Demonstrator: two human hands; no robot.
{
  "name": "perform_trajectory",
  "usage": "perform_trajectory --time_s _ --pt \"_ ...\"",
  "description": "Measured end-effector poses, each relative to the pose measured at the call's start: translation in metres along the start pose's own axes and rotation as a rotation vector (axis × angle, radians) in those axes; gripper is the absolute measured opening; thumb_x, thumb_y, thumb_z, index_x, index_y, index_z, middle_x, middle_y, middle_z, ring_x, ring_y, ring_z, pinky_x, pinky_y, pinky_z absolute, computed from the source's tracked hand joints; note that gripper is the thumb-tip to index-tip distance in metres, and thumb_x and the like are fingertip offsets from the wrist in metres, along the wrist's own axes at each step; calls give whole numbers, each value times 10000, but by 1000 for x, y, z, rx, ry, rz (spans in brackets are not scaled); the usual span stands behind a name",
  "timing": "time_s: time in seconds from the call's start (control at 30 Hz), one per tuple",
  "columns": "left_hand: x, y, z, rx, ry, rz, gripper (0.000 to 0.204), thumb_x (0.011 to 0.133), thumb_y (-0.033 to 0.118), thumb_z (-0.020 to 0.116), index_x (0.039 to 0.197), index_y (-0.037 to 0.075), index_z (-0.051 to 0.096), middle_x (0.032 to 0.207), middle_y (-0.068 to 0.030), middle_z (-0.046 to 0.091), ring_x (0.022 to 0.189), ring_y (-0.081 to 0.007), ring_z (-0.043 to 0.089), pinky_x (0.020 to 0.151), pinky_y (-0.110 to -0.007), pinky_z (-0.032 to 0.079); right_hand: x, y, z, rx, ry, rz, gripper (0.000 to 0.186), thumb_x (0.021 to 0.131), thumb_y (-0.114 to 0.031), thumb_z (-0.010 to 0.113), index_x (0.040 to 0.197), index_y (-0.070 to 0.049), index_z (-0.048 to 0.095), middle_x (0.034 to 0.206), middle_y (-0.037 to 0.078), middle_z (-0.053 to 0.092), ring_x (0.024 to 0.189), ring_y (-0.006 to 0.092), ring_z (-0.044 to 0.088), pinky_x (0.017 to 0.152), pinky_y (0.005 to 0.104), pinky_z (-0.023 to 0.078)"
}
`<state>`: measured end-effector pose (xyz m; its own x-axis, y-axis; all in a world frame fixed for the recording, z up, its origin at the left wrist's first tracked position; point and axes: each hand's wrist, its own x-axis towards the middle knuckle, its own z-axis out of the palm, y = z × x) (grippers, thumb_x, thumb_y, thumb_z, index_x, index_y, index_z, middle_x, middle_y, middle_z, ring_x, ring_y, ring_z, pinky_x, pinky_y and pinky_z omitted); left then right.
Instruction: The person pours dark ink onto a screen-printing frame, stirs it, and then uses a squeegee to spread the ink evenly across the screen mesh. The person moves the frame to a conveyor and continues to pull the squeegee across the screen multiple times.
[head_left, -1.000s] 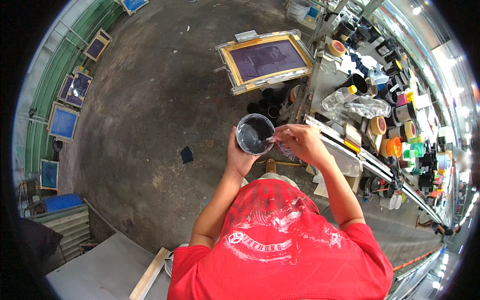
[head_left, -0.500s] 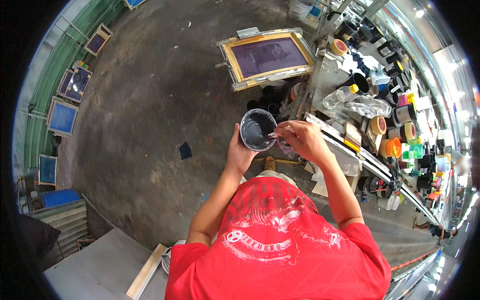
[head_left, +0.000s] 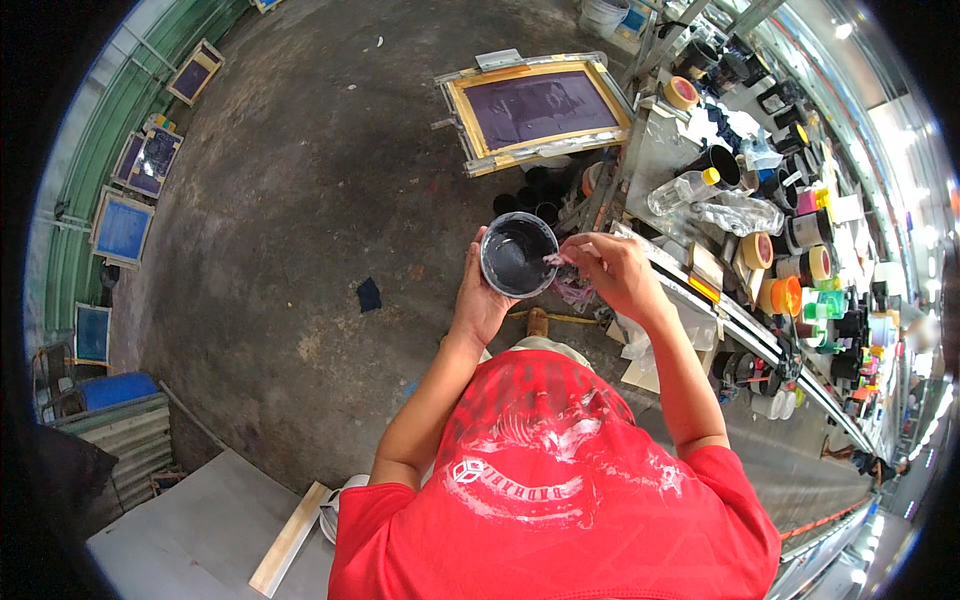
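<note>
A round black tub (head_left: 517, 256) with grey smears on its inner wall is held in front of my body, its mouth facing up. My left hand (head_left: 482, 300) grips it around its left and lower side. At the tub's right rim, my right hand (head_left: 612, 268) is closed on a crumpled pinkish rag (head_left: 573, 289). Part of the rag shows at the rim and part hangs below my fingers. The tub's underside and some left fingers are hidden.
A framed printing screen (head_left: 540, 108) lies ahead. On the right, a cluttered workbench (head_left: 650, 180) carries a clear bottle (head_left: 683, 192), tape rolls (head_left: 757, 250) and several tubs. Several screens (head_left: 123, 230) lean on the green wall. A dark cloth scrap (head_left: 369, 295) lies on the floor.
My right hand and the rag have shifted slightly right, from inside the tub's edge to its rim. The tub stays in my left hand, tilted slightly differently.
</note>
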<state>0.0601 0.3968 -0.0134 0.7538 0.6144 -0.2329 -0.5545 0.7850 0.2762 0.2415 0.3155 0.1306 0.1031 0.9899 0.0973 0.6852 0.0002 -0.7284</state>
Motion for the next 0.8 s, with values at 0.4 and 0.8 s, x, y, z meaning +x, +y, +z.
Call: perform_trajectory --time_s 0.4,0.8 --pt "-7 4 11 -80 -187 -18 700 969 500 519 1510 115 298 1544 -179 342 1416 -380 356 1095 -665 339 7 -4 -18 -203 141 -122 151 928 -97 599 1051 -64 680 821 140 639 730 339 636 678 424 505" --pt "-7 -4 8 125 -92 -34 660 926 378 617 1457 59 390 1478 -113 462 1389 -279 409 1169 -519 273 1 -4 -15 -213 190 -151 162 910 -130 634 1044 -66 701 898 129 679 785 324 662 691 407 530"
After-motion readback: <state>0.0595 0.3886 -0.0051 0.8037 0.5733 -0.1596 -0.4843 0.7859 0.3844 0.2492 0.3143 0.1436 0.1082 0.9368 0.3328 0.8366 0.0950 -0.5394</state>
